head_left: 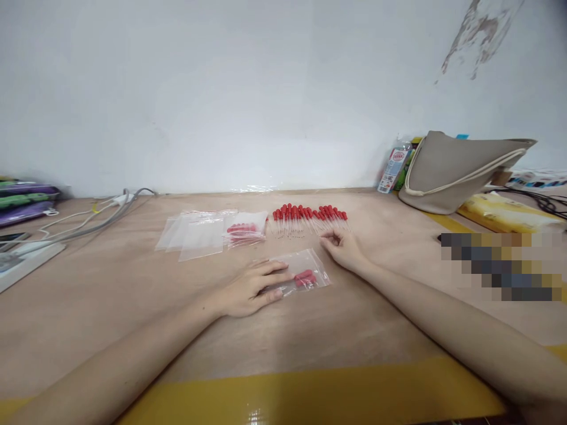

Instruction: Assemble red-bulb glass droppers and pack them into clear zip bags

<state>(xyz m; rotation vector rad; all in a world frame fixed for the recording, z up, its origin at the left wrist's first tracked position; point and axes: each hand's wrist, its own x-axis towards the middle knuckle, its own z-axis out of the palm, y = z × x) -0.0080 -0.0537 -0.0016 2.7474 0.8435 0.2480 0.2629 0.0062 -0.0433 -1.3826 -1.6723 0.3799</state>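
Observation:
A clear zip bag (315,260) lies flat on the table, with several red-bulbed droppers (305,278) showing inside it. My left hand (250,288) rests on the bag's left part, fingers spread. Behind the bag is a row of loose droppers (295,213) with red bulbs and thin clear stems. At the near right end of that row sits my right hand (340,248), its fingers curled and their tips together beside the stems. Whether anything is pinched there I cannot make out. To the left, filled bags (245,231) of droppers lie against a fan of flat plastic bags (201,236).
White and grey cables (95,218) run to a power strip (33,265) at the left. At the right stand a bottle (393,168) and a grey bag (460,168), with a yellow pack (505,213) in front. Yellow tape (310,392) lines the near edge.

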